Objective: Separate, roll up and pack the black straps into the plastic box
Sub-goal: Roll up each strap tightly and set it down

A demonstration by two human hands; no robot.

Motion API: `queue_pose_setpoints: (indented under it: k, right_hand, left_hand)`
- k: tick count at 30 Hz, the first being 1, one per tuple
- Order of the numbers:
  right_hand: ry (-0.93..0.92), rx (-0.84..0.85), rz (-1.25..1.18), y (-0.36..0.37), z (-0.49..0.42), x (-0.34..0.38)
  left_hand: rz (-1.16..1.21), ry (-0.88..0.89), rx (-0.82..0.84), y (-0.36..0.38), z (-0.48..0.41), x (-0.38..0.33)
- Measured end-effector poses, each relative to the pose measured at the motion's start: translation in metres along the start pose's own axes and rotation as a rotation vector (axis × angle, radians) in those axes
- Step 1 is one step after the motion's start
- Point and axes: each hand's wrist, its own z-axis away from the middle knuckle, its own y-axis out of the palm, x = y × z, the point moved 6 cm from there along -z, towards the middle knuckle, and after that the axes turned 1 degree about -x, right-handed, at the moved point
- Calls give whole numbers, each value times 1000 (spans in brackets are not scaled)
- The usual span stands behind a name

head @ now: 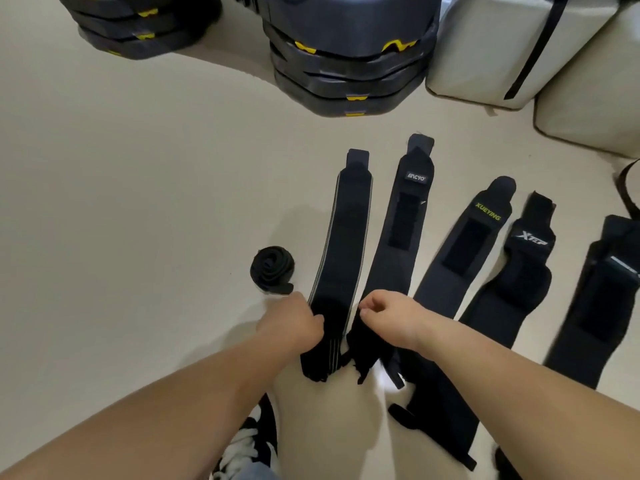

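Several black straps lie side by side on the pale floor. The leftmost one, a grey-edged strap (343,244), runs away from me; my left hand (292,322) grips its near end. My right hand (384,315) pinches the near end of the strap beside it, the one with a white logo patch (398,237). A finished rolled strap (272,268) sits on the floor just left of the grey-edged strap. Further right lie a strap with green lettering (464,251), one with a white X logo (516,268) and another at the frame edge (602,299).
Stacks of dark cases with yellow latches (346,64) stand at the back, a second stack (138,26) at the back left. Pale grey bags (502,46) sit at the back right. A black-and-white shoe (249,441) shows at the bottom between my arms.
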Motion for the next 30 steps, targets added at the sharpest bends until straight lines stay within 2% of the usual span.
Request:
queue_pose_setpoints:
  k: [5,9,13,17,20,23,28,30]
  right_hand:
    - [75,127,169,20,-2,-24]
    - [69,126,204,21,-3,-32]
    - [61,121,202,21,-1,-29]
    - [71,39,151,4,11,-18]
    - [84,-49,-30,-24,33,1]
    - [98,-90,-313,-59,71,28]
    - [-42,-170,-887,-121,160,74]
    - [-97,-298,-1024,-148,204,83]
  left_hand:
    - [329,-112,-81,20,-5,11]
    - [475,-144,-64,35,-8,6]
    - [517,-111,23,44,-5,0]
    - [573,-23,-27,4,14,-16]
    - [662,68,-75,-54,45,-45]
    - [719,215,-89,-115,91,-89]
    - [773,423,-77,-192,190,-164]
    - [809,492,-79,-210,232,-188]
